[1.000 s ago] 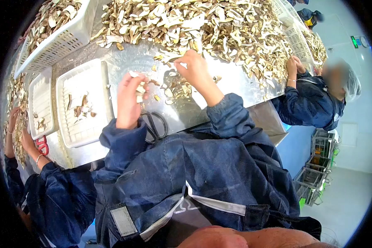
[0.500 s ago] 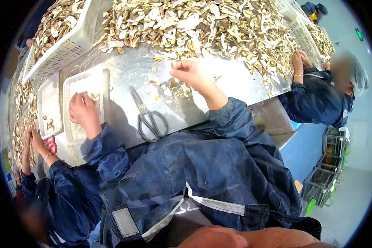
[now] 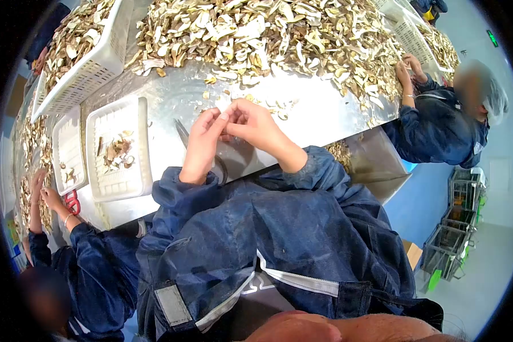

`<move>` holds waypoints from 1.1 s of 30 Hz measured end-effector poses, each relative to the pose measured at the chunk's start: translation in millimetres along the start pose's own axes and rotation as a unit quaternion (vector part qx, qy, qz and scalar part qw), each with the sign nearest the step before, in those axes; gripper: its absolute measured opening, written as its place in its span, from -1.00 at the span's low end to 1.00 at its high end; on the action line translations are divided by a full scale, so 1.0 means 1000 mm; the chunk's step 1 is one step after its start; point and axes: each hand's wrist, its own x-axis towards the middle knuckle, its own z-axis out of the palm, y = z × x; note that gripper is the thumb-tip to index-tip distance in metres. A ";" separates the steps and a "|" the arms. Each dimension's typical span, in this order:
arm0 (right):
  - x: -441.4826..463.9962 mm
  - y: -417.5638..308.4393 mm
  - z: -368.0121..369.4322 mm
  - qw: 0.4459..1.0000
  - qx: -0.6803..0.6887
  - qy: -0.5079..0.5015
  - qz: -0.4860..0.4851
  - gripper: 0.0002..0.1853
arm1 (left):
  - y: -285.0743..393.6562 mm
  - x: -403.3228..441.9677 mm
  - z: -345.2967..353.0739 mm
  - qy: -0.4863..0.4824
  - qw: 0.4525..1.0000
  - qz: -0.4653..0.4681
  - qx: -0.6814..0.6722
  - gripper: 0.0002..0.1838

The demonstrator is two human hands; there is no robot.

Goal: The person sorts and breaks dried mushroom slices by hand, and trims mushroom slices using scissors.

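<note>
My left hand (image 3: 204,139) and my right hand (image 3: 259,128) meet over the near part of the metal table (image 3: 171,85), thumbs and fingertips pinched together. Whatever lies between the fingers is too small or hidden to make out. Black-handled scissors (image 3: 180,131) lie under my left hand, partly covered by it. Beyond my hands spreads a large pile of sliced dried mushrooms (image 3: 256,40), with some loose bits (image 3: 279,106) close to my right hand. Left of my left hand, a white plastic tray (image 3: 144,131) holds a small heap of mushroom scraps (image 3: 117,151).
A second, narrower white tray (image 3: 62,134) stands to the left, and a white slotted crate (image 3: 105,68) full of slices behind it. Co-workers' hands (image 3: 54,199) are near red-handled scissors (image 3: 72,202); another person's hands (image 3: 407,74) touch the pile at right.
My left hand has come from above the tray rightward to meet my right hand. My right hand has shifted slightly down and left. The scraps in the tray are now uncovered.
</note>
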 end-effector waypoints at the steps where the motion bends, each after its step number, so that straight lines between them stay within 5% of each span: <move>1: 0.002 0.009 -0.004 0.998 0.052 -0.031 0.007 -0.85 | 0.002 -0.002 0.000 0.014 1.000 -0.013 -0.007 -0.82; 5: 0.009 0.009 -0.024 1.000 0.013 -0.015 0.013 -0.82 | -0.006 -0.005 -0.015 -0.014 0.998 -0.015 0.065 -0.82; 10: 0.010 0.003 -0.030 0.985 0.077 -0.120 0.094 -0.82 | 0.004 -0.017 -0.011 -0.043 0.966 0.072 0.244 -0.77; 20: 0.003 0.002 -0.037 0.958 0.093 -0.234 0.134 -0.82 | 0.022 -0.025 -0.014 -0.149 0.952 0.009 0.267 -0.75; 29: 0.006 0.020 -0.039 0.955 0.183 -0.187 0.139 -0.85 | 0.021 -0.026 -0.020 -0.144 0.968 -0.017 0.204 -0.78; 32: 0.011 0.011 -0.054 0.989 -0.079 -0.097 0.083 -0.77 | 0.008 -0.024 -0.042 -0.036 0.978 0.013 0.204 -0.78; 33: 0.016 0.024 -0.061 0.962 -0.267 -0.063 -0.005 -0.72 | 0.002 -0.023 -0.051 0.027 0.978 0.029 0.203 -0.77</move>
